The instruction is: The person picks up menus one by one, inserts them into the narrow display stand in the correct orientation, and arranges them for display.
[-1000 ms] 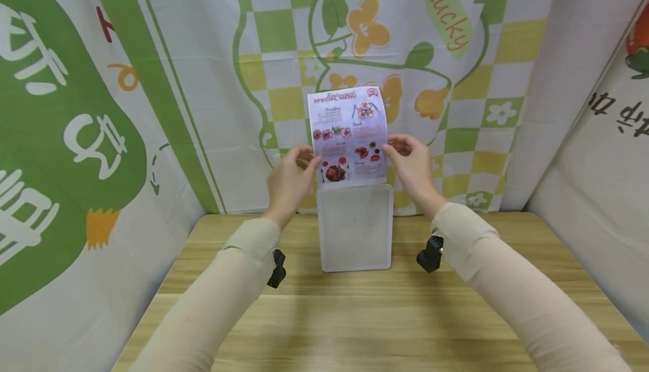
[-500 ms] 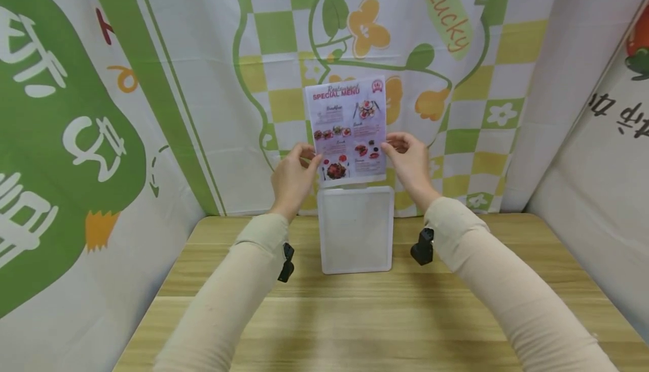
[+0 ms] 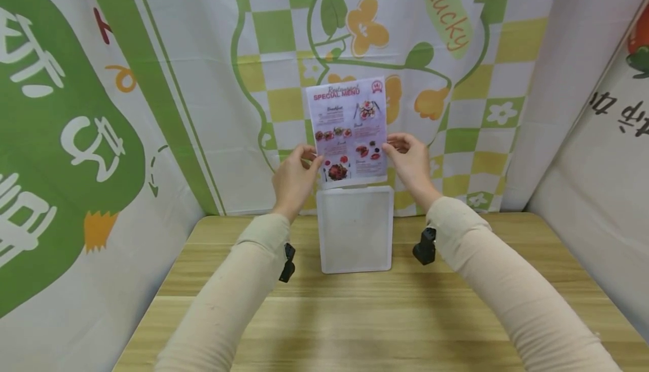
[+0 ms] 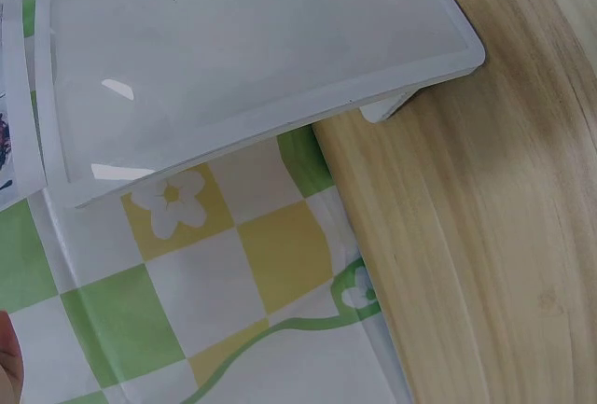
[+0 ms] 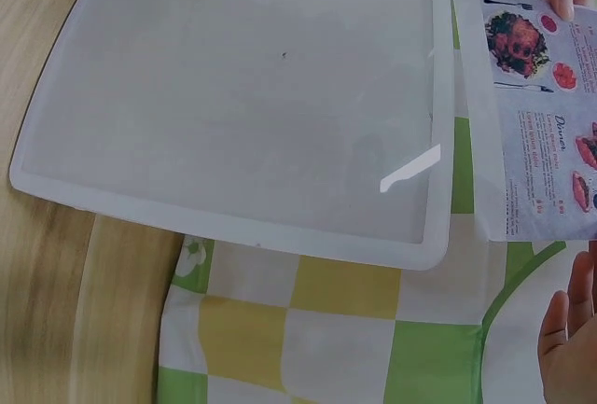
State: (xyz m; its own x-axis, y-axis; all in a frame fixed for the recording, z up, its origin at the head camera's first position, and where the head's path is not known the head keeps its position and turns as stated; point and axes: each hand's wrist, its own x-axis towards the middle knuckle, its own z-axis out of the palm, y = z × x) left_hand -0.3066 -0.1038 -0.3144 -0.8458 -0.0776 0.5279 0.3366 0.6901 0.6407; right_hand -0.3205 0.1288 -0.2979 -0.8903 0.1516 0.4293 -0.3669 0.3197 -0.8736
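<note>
A printed restaurant menu sheet (image 3: 350, 132) is held upright between both hands in the head view. My left hand (image 3: 296, 179) pinches its left edge low down, thumb in front. On the opposite edge, my right hand (image 3: 412, 164) pinches it at about the same height. Directly below the sheet stands a white-framed display stand (image 3: 355, 230) with a blank clear panel. The sheet's lower edge sits just above the frame's top edge, also in the right wrist view, where the menu (image 5: 546, 115) lies beside the panel (image 5: 252, 105). A foot (image 4: 387, 105) props the stand from behind.
The stand rests on a wood-grain table (image 3: 350, 315) near its back edge. Behind it hangs a printed curtain (image 3: 276, 34) with green and yellow checks. More printed cloth (image 3: 56, 135) closes off the left side, and a white cloth (image 3: 593, 158) the right.
The menu was bowed and close against the stand's top a second ago; it has since been raised slightly and flattened. Over the last half second the hands have barely moved.
</note>
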